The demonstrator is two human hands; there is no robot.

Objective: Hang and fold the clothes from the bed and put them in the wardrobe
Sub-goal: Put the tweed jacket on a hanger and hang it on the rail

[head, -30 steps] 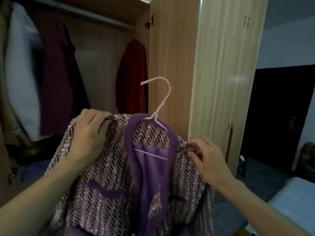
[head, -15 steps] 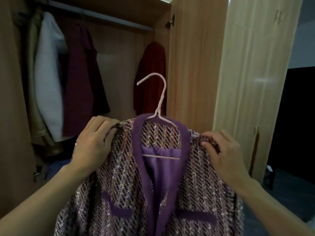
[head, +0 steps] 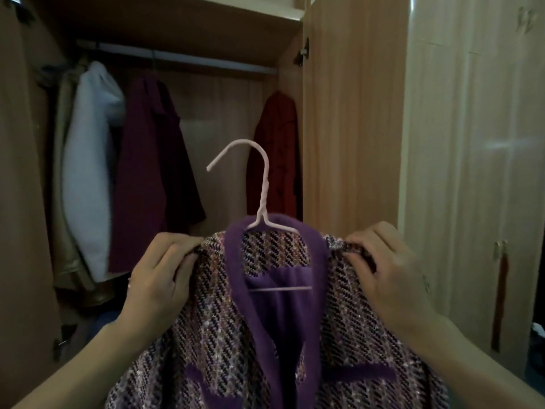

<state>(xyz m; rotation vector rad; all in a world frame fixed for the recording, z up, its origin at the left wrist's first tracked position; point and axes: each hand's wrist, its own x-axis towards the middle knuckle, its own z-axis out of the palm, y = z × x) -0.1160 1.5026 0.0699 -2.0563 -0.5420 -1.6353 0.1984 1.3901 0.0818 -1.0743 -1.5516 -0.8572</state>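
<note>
A tweed jacket with purple trim hangs on a pale pink hanger, held up in front of the open wardrobe. My left hand grips the jacket's left shoulder and my right hand grips its right shoulder. The hanger's hook points up and left, below the wardrobe's metal rail and apart from it.
On the rail hang a beige coat, a white garment, a maroon coat and a red coat at the right end. A gap lies between the maroon and red coats. Closed pale doors stand on the right.
The view has swung left and closer to the open wardrobe. The jacket is now squared up in front of the gap, and both hands have stayed on its shoulders.
</note>
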